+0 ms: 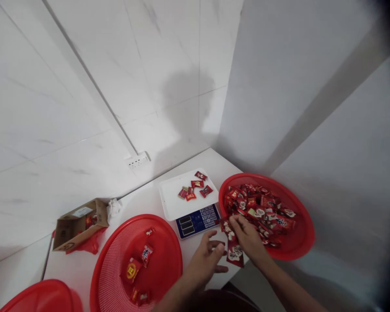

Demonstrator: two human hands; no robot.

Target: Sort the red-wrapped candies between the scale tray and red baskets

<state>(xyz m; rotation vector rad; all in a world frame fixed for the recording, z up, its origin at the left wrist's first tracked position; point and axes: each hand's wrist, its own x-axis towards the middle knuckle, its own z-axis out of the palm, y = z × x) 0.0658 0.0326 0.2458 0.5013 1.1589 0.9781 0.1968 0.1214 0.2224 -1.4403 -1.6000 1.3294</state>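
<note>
My right hand point(247, 237) is closed on red candy packets point(235, 255) printed with pale characters. Two of these show below its fingertips, one above the other; whether they are joined I cannot tell. They hang at the near rim of a red plastic basket point(307, 240) heaped with similar red packets point(260, 212). To the left, my left hand point(208, 258) is open, its fingers spread and curved toward the packets and the palm bare. Just beyond the hands is a digital scale point(198, 221) with a blue keypad panel. Several small red wrapped sweets point(197, 184) lie on its white tray point(170, 201).
Left of the scale stands another red basket point(105, 255) with several packets inside. Farther left are an open cardboard box point(69, 232), crumpled white tissue point(114, 208) and part of another red container point(40, 299). Behind the table point(143, 195), a wall carries a power socket point(138, 160).
</note>
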